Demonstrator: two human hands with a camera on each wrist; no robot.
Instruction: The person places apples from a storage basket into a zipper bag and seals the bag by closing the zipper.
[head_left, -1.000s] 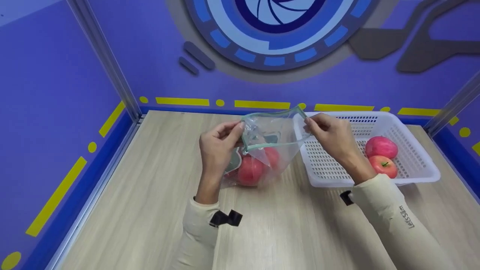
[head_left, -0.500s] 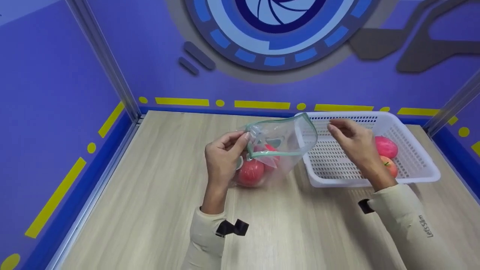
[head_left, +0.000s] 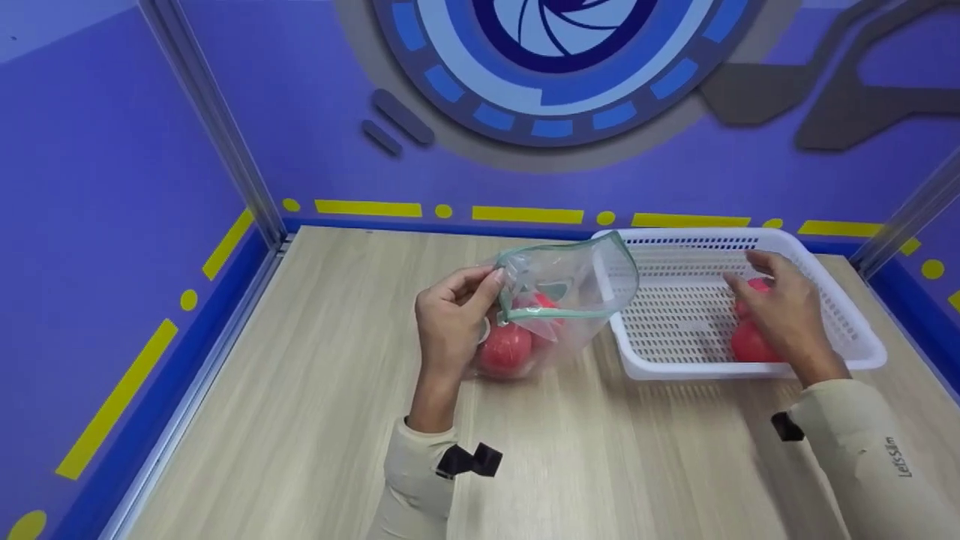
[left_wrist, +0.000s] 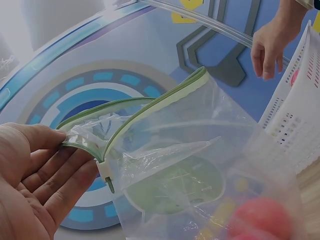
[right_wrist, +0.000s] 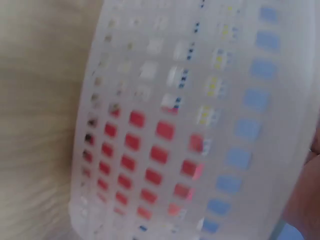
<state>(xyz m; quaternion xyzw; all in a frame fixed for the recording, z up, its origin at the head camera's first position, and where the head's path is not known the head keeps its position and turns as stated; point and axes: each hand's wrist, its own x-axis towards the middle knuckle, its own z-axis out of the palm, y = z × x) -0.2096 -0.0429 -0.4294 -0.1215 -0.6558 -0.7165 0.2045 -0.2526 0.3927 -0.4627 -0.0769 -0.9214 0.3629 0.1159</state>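
Clear plastic shapes the bag [head_left: 581,330], gaping on the table [head_left: 315,390], red fruit [head_left: 506,350] blurred inside. The left hand [head_left: 454,315] pinches its rim. Thumb and fingers parted, seemingly holding nothing, the right hand [head_left: 787,304] half hides more red fruit [head_left: 752,343] in the white basket [head_left: 667,369]; I can't tell whether they touch.

The head view's table [head_left: 585,450] was softly shadowed at lower right. The left wrist view was bleached by glare at upper left; in the right one, the basket [right_wrist: 185,120] was blurred.

Purple-blue walls [head_left: 97,187] with yellow dashes [head_left: 527,215] and metal posts [head_left: 215,120] border a wood-grain table [head_left: 315,390]
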